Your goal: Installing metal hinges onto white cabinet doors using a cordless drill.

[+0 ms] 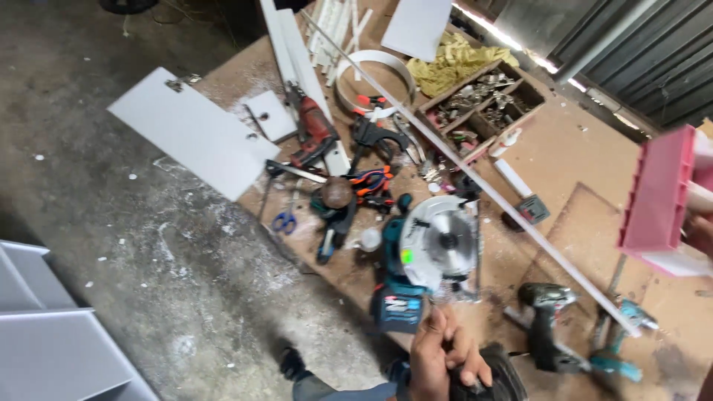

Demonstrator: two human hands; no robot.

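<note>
Labels show in two spots: a pale sticker on the dark teal battery block (399,308) at the near end of the circular saw (431,249), and a small green-yellow tag on the saw's guard, both too blurred to make out. At the right edge a pink, ribbed box-shaped piece (657,193) stands upright, held from behind by the right hand (700,230), of which only a sliver of fingers shows; how tightly it closes I cannot tell.

The surface (579,156) is a brown board bench, dusty and scored, set above a grey concrete floor (148,245) speckled with white chips. Dark corrugated metal sheeting (653,59) runs behind it. White panels lie about: one large panel (194,134) hangs over the bench's far left edge, and more white cabinet parts (52,334) sit on the floor at lower left. A long white strip (475,178) lies diagonally across the bench.

A shallow wooden tray (483,100) with compartments holds a jumble of metal fittings, with a yellow rag (453,63) just beside it.

At the bottom edge, the left hand (442,353) is curled closed around the top of a dark round-bodied power tool (490,379), just beside the saw's battery. A dark-and-teal cordless drill (549,327) lies near to its right. Further off lie a red power tool (312,130), black-and-orange clamps (375,130) and blue-handled scissors (283,221).
</note>
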